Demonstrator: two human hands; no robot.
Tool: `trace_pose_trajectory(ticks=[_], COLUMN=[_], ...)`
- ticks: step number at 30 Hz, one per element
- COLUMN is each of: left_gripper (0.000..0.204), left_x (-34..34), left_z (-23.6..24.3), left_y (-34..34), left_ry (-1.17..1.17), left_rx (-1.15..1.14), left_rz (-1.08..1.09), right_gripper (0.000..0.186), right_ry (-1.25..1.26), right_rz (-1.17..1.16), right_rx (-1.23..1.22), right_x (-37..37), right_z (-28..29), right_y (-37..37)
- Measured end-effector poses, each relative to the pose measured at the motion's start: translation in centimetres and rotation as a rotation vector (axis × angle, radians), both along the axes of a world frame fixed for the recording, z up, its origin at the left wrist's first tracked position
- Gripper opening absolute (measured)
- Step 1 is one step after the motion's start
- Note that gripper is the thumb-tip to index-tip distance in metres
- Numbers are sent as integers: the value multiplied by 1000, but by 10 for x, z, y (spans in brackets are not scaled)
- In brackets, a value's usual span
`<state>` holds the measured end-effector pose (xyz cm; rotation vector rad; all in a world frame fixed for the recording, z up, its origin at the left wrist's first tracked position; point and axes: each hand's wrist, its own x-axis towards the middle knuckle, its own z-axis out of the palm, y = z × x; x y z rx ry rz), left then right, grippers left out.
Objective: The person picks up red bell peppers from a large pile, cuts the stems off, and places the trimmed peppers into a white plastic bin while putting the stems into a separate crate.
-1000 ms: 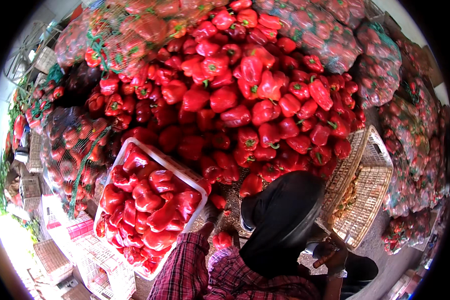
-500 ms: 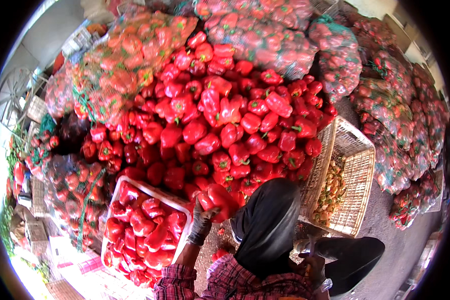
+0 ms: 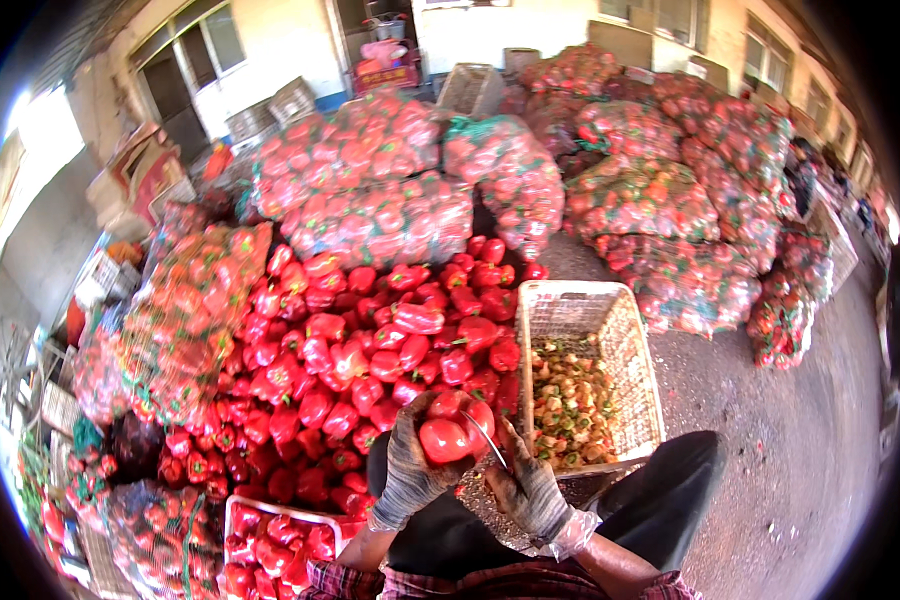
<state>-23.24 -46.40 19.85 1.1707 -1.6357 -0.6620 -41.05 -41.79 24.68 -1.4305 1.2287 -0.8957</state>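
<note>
In my left hand point(image 3: 410, 475), gloved in grey, is a red bell pepper point(image 3: 443, 440), held above my knees with the fingers wrapped round its side. My right hand point(image 3: 533, 497), in a similar glove with clear plastic at the wrist, grips a knife point(image 3: 483, 432). The thin blade lies against the right side of the pepper; how deep it reaches I cannot tell. Just beyond both hands rises a heap of loose red bell peppers point(image 3: 355, 345). A pale crate point(image 3: 331, 521) of glossy red peppers stands beside my left forearm.
On the right, a woven basket point(image 3: 642, 370) holds a pile of pepper cores with green stems point(image 3: 570, 405). Mesh sacks of peppers point(image 3: 370, 215) stand behind the heap, with more sacks point(image 3: 660, 200) at the far right. Bare ground point(image 3: 770, 470) stretches along the right side.
My left hand has moved from beside the crate to in front of my knees with a pepper. My right hand has come up to it with the knife. The view has tilted up and turned right.
</note>
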Motion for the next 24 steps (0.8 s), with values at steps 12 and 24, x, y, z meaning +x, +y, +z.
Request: trace_pose_trajectory(ticks=[12, 24], left_gripper=[87, 25], left_x=[-110, -114], left_z=[-53, -117], left_y=[2, -4], left_ry=[-25, 1062], left_rx=[12, 740], left_rz=[-105, 123], right_gripper=[68, 61], right_ry=[185, 406], right_rz=[-196, -97], right_rx=[-68, 16], right_x=[-85, -100], right_z=[-136, -189], right_y=[24, 43])
